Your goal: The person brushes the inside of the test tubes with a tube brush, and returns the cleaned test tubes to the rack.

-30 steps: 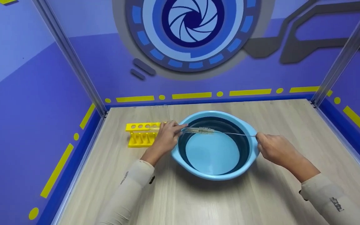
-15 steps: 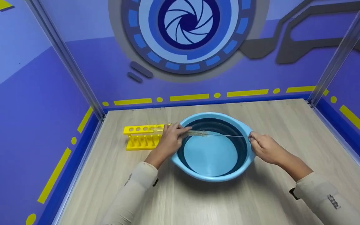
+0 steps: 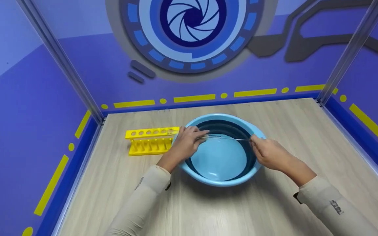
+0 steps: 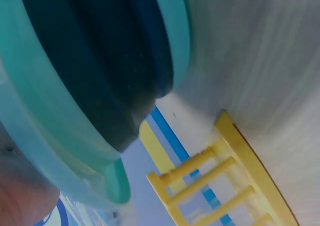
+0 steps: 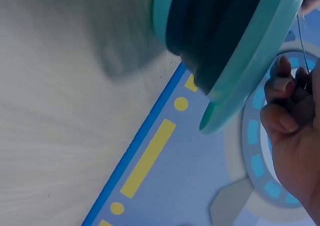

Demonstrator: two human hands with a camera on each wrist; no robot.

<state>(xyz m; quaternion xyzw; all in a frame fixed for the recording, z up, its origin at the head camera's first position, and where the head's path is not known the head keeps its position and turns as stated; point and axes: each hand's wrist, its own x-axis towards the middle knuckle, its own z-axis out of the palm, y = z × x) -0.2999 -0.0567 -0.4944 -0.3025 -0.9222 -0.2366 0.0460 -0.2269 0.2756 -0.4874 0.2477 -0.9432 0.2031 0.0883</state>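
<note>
Above the blue basin my left hand grips a clear glass test tube, lying almost level with its mouth to the right. My right hand pinches the thin wire handle of a test tube brush. The brush head is inside the tube, partly hidden by the left fingers. In the right wrist view, curled fingers hold the wire beside the basin rim. Only part of the left hand shows in the left wrist view.
A yellow test tube rack stands on the wooden table, left of the basin and close behind the left hand. Small clear items, too faint to identify, lie at the table's back edge. Purple-blue panels enclose the table.
My right hand has moved left toward the left hand, pushing the brush deeper into the test tube. The bristles, earlier at the tube's mouth, now sit near the left fingers.
</note>
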